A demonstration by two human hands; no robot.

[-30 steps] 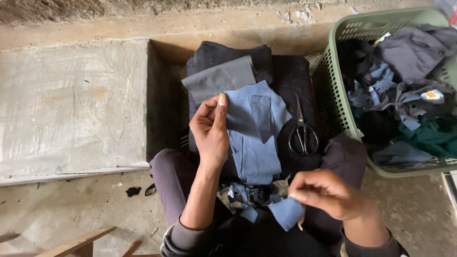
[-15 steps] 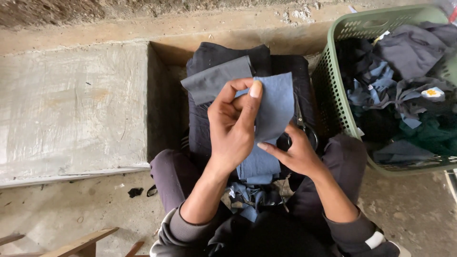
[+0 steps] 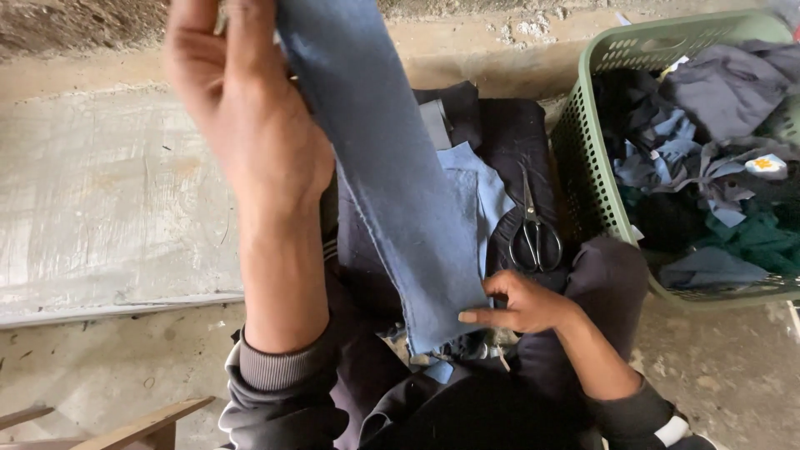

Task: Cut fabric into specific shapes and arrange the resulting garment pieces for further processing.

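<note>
My left hand (image 3: 242, 117) is raised close to the camera and pinches the top end of a long blue strip of cloth (image 3: 392, 175). The strip hangs down to my lap, where my right hand (image 3: 521, 304) holds its lower edge between thumb and fingers. Under the strip lie more blue cloth pieces (image 3: 487, 196) on a pile of dark fabric (image 3: 508, 133). Black scissors (image 3: 533, 233) rest on the dark fabric just above my right hand.
A green plastic basket (image 3: 587, 175) full of dark, blue and green cloth scraps stands at the right. A grey concrete slab (image 3: 100, 200) lies to the left, with a dirt floor below. A wooden piece (image 3: 142, 425) shows at the bottom left.
My left hand has lifted the blue strip from the pile up toward the camera, stretching it out. My right hand has moved down to the strip's lower end.
</note>
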